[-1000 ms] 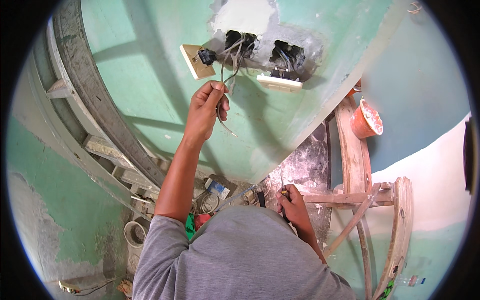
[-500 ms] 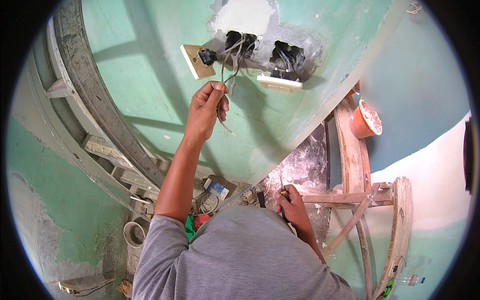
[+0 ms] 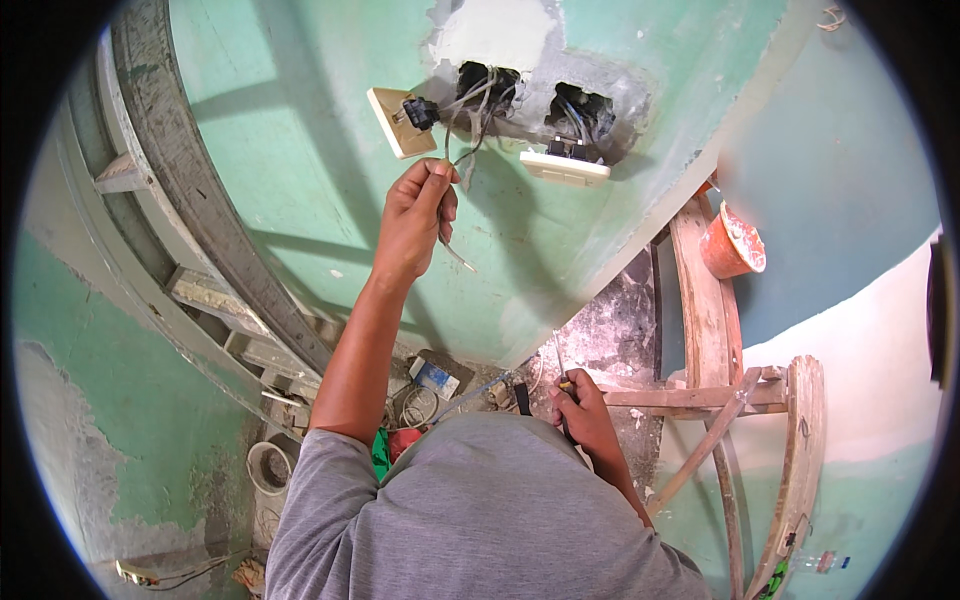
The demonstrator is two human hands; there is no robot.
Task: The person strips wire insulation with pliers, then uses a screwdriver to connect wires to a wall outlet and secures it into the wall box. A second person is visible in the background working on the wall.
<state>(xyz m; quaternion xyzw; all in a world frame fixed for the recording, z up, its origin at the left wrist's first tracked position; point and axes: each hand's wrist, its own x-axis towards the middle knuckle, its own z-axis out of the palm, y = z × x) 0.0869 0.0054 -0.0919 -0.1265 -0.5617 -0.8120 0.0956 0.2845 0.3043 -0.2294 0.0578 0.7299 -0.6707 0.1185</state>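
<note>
My left hand (image 3: 410,218) is raised to the green wall, thumb and fingers pinched on electrical wires (image 3: 450,132) that come out of the left wall box hole (image 3: 508,78). A loose wire end (image 3: 458,258) hangs below that hand. Left of the hole, a cream outlet plate (image 3: 389,124) with a black module dangles tilted on its wires. Another cream plate (image 3: 565,168) hangs face-down below the right hole (image 3: 592,112). Down near my body, my right hand (image 3: 588,412) is closed around a screwdriver (image 3: 559,350), its thin shaft pointing up; the palm hides most of its handle.
A ladder (image 3: 205,215) leans along the left. At right stands a wooden trestle (image 3: 700,300) with an orange bucket (image 3: 730,245) against it. A grey bucket (image 3: 268,468), a coiled cable (image 3: 419,406) and a blue-and-white box (image 3: 436,378) lie low on the floor among debris.
The wall and plates sit slightly further right in the picture. My left hand keeps its pinch on the wires, and my right hand still grips the screwdriver.
</note>
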